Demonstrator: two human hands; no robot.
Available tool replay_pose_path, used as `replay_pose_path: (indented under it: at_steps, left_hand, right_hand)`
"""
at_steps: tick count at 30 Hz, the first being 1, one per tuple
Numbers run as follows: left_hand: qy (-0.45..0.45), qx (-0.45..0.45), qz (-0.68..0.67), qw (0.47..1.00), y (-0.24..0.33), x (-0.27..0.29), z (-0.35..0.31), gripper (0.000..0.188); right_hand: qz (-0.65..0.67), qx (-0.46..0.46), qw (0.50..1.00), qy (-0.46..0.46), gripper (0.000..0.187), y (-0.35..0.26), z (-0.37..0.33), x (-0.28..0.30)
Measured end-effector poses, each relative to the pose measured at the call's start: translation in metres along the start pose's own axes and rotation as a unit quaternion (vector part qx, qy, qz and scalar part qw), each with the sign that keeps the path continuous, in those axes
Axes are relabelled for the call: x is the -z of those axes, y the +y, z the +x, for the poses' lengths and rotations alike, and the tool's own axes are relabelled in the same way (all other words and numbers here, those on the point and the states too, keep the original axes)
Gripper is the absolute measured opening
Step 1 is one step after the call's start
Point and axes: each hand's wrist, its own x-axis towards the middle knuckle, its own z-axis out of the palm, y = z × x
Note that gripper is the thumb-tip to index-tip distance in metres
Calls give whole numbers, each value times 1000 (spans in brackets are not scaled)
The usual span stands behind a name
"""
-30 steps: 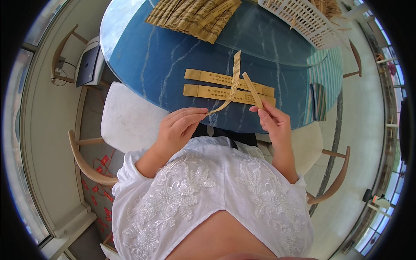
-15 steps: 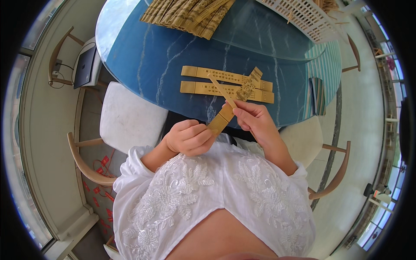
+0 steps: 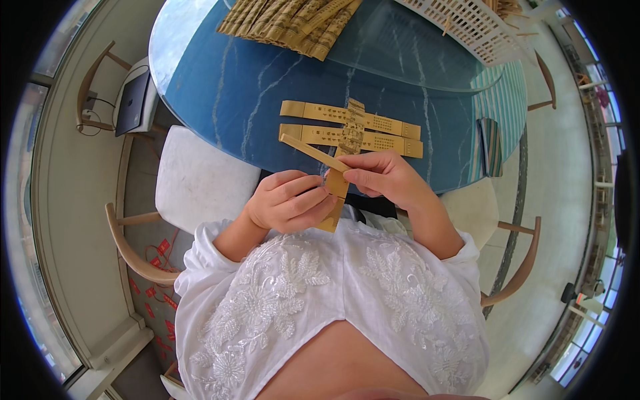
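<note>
Between my hands is a printed gold paper sleeve [image 3: 353, 137], its upper part over two more gold sleeves and its plain lower end near my shirt. A pale wooden stick [image 3: 312, 153] slants across it to the upper left. My right hand [image 3: 385, 177] is closed, thumb and fingers pinching the stick where it crosses the sleeve. My left hand [image 3: 290, 202] is curled closed at the sleeve's left edge; its fingertips are partly hidden. The upper gold sleeve [image 3: 307, 110] and the lower gold sleeve [image 3: 310, 133] lie side by side on the blue marbled table [image 3: 267, 87].
A pile of printed gold sleeves [image 3: 287, 27] lies at the table's far side. A white slotted basket [image 3: 467, 30] with wooden sticks stands far right. A striped folded cloth [image 3: 490, 147] lies at the right edge. White chairs [image 3: 203, 177] flank me; a laptop [image 3: 132, 103] rests on another.
The held sleeve has swung from a slant to nearly upright, its top moving left. The stick's far end has dropped left and lower. Both hands remain closed near each other.
</note>
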Motion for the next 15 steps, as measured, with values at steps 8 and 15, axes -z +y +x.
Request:
replay_pose_path:
  at_steps: [8, 15]
  left_hand:
    - [-62, 39, 39, 997, -9, 20, 31, 30]
    - [-166, 120, -52, 977, -15, -16, 39, 29]
  right_hand:
    - [-127, 97, 982, 102, 35, -11, -13, 5]
    - [-40, 79, 982, 167, 43, 2, -33, 13]
